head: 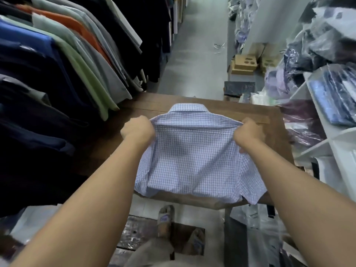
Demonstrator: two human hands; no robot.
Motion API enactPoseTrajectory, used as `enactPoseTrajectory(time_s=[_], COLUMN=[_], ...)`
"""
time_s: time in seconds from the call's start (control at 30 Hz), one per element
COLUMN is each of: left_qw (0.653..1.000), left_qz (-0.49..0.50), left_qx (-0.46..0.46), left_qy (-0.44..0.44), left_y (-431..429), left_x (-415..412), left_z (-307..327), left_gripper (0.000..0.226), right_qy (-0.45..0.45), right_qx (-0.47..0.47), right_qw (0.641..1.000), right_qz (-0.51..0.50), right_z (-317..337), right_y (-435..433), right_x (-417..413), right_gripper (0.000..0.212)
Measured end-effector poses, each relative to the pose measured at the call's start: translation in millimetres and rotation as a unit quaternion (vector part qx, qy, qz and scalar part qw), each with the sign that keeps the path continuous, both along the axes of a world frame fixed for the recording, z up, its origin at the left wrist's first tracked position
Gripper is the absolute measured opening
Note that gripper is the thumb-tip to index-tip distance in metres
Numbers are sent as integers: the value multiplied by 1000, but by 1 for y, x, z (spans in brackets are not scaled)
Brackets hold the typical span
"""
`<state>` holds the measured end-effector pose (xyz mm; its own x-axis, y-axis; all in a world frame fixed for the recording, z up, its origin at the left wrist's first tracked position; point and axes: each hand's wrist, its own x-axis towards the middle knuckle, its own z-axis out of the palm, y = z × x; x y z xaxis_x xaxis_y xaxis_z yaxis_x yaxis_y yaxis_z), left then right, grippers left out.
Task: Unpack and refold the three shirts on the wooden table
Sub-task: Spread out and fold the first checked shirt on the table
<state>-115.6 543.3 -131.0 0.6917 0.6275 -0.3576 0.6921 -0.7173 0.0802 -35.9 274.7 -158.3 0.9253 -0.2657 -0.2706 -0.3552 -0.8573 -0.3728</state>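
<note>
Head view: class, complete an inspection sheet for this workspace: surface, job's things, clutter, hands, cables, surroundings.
Surface: wooden table, dark, partly covered.
Job's things: one checked shirt, collar away from the person; other shirts not seen.
Clutter: cardboard boxes on the floor beyond the table.
Hands: left hand and right hand each grip a shoulder of the shirt.
Cables: nothing seen.
Surroundings: hanging garments left, shelves of bagged clothes right.

Folded blue-checked shirt (192, 157), collar away, on wooden table (221, 110)
</note>
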Motion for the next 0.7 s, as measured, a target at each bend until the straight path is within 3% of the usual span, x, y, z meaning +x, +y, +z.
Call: enactPoseTrajectory(time_s=[0.17, 0.23, 0.33, 0.43, 0.5, 0.57, 0.63, 0.7], left_qw=[997, 996, 981, 958, 961, 980, 993, 990], left_qz=[19, 8, -15, -34, -57, -83, -48, 10], left_qx=[-69, -54, -44, -126, -177, -135, -102, -132], left_qy=[-30, -63, -189, -254, -205, -118, -28, 53], left_y=[4, 6, 10, 14, 14, 10, 3, -3], left_x=[30, 44, 62, 78, 82, 78, 69, 60], left_z=[-23, -30, -43, -62, -75, -84, -89, -94], left_gripper=[26, 25, 31, 39, 56, 71, 77, 83], right_qy=[68, 42, -25, -85, -63, 4, 58, 71], right_qx=[101, 129, 160, 258, 282, 245, 159, 35], right_qw=[988, 982, 968, 943, 949, 967, 986, 996], right_qz=[-97, -135, -193, -193, -126, -68, -10, 45], right_z=[-21, -25, -25, -27, -34, -45, -59, -73], right_y=[2, 4, 13, 21, 22, 19, 16, 16], right_x=[10, 16, 29, 40, 39, 32, 19, 4], right_gripper=[28, 27, 27, 33, 48, 64, 82, 97])
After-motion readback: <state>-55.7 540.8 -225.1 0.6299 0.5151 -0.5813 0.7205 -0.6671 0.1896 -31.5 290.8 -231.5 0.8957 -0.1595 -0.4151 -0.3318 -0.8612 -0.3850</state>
